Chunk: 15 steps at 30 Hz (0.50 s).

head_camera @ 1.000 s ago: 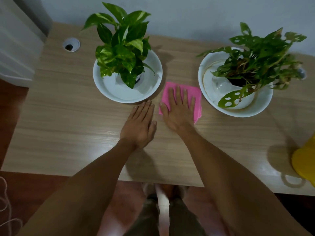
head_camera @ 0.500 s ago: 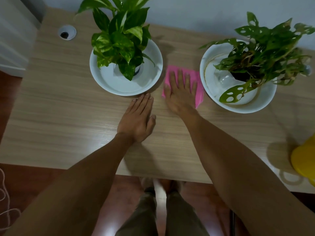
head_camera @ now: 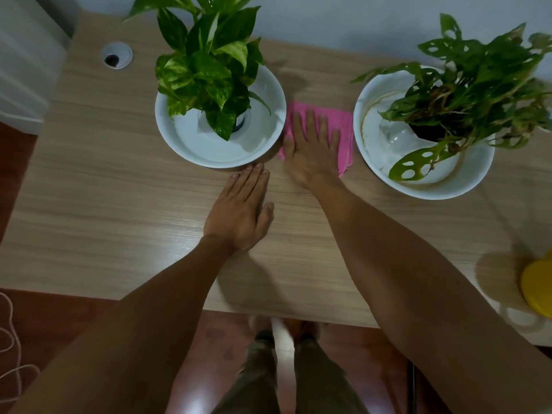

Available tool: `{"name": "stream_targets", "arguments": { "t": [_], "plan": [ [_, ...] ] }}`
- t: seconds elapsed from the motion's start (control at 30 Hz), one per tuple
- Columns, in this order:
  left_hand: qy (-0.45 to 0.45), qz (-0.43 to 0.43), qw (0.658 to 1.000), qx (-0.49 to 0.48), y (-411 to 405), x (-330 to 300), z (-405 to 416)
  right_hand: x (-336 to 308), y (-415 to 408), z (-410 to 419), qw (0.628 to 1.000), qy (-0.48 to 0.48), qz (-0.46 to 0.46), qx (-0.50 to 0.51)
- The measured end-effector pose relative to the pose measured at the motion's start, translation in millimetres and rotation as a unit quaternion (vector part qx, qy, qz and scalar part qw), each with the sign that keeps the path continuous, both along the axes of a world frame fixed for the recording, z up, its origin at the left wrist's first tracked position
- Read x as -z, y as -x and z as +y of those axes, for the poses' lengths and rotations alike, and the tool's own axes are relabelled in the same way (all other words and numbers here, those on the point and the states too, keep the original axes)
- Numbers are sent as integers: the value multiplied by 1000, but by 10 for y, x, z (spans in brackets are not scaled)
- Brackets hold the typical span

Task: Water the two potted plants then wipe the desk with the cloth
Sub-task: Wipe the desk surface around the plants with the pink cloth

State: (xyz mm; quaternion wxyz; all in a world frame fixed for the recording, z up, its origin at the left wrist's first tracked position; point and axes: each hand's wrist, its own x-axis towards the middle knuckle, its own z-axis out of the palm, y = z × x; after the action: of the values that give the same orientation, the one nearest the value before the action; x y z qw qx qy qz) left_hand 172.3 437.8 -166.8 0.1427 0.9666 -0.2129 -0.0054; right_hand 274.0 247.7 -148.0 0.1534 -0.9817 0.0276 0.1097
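Note:
A pink cloth [head_camera: 345, 131] lies on the wooden desk [head_camera: 104, 204] between two white bowls. My right hand [head_camera: 310, 150] presses flat on the cloth, fingers spread, pointing away from me. The left bowl [head_camera: 209, 147] holds a pothos plant [head_camera: 206, 67]. The right bowl [head_camera: 376, 144] holds a plant with holed leaves [head_camera: 472, 88]. My left hand [head_camera: 242, 210] rests flat on the desk, its fingertips touching the left bowl's rim.
A yellow watering can [head_camera: 537, 288] sits at the desk's right edge, partly out of frame. A round cable hole [head_camera: 116, 55] is at the back left. The wall runs behind the desk. White cord [head_camera: 9, 339] lies on the floor at left.
My right hand has pushed the pink cloth away from me, deeper between the two bowls. My left hand has slid slightly forward to the left bowl's rim.

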Motion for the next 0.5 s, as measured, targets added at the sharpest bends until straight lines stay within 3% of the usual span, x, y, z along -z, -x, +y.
{"name": "stream_targets", "arguments": {
  "t": [0.13,0.37,0.5],
  "plan": [
    [-10,2,1000,1,13,-25,14,36,240,-55,998,-4,1,-66],
    [-1,5,1000,-6,30,-22,-12,-17,-389,-125,998,-5,9,56],
    [-7,3,1000,-5,-9,-10,1,25,-608,-17,999,3,6,32]
  ]
}}
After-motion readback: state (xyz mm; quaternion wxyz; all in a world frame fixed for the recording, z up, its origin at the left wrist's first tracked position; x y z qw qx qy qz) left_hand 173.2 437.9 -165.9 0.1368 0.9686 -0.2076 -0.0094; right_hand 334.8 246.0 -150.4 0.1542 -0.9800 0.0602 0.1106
